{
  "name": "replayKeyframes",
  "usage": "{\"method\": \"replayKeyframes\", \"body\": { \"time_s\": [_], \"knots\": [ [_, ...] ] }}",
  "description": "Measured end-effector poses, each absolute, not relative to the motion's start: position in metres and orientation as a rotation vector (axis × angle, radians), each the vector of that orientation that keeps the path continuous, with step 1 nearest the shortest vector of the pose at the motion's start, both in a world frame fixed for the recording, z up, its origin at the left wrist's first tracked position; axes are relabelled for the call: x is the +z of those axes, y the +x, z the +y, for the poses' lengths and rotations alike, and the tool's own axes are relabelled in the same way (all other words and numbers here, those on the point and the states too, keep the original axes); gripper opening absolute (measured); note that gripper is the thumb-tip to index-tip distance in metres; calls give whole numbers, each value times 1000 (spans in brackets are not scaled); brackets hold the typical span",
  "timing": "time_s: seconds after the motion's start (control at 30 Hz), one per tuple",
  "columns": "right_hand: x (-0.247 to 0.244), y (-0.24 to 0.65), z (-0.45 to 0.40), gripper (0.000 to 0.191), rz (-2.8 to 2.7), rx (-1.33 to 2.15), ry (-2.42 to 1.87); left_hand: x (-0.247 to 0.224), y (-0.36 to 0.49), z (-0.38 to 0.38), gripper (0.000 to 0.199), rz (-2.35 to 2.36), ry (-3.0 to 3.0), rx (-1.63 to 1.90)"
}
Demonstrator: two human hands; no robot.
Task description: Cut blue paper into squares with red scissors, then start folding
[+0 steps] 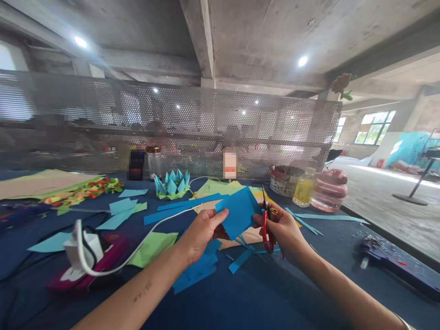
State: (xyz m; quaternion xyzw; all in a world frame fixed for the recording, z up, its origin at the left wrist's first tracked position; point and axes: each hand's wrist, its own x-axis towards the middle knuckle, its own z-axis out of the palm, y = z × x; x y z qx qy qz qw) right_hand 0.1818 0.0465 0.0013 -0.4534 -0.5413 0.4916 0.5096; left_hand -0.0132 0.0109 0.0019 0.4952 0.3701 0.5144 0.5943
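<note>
A square-looking piece of blue paper (239, 211) is held up above the table between both hands. My left hand (206, 228) pinches its left edge, thumb on top. On the other side my right hand (280, 225) has its thumb and finger at the paper's right edge. That same hand also carries scissors (267, 233) with red handles, their dark blades pointing up, beside the paper rather than across it. Under the hands lie more blue sheets (197, 270) and cut blue strips (240, 260). Light green paper (153, 249) rests left of them.
A folded paper crown-like piece (173, 185) stands at the back. Right of it are a woven basket (283, 180), a yellow bottle (304, 189) and a pink bottle (329, 190). A power strip (87, 266) with a white cable sits left; a glue gun-like dark tool (395, 263) lies right.
</note>
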Motion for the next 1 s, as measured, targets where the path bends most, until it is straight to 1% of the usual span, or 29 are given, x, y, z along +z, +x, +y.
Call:
{"method": "replayKeyframes", "body": {
  "time_s": [0.27, 1.0],
  "knots": [
    [9, 179, 33, 54, -1345, 1162, -1073, 2, -12, 11, 31, 900, 1144, 1208],
    [12, 178, 31, 50, -1388, 1141, -1066, 1, -13, 12, 33, 903, 1133, 1225]
  ]
}}
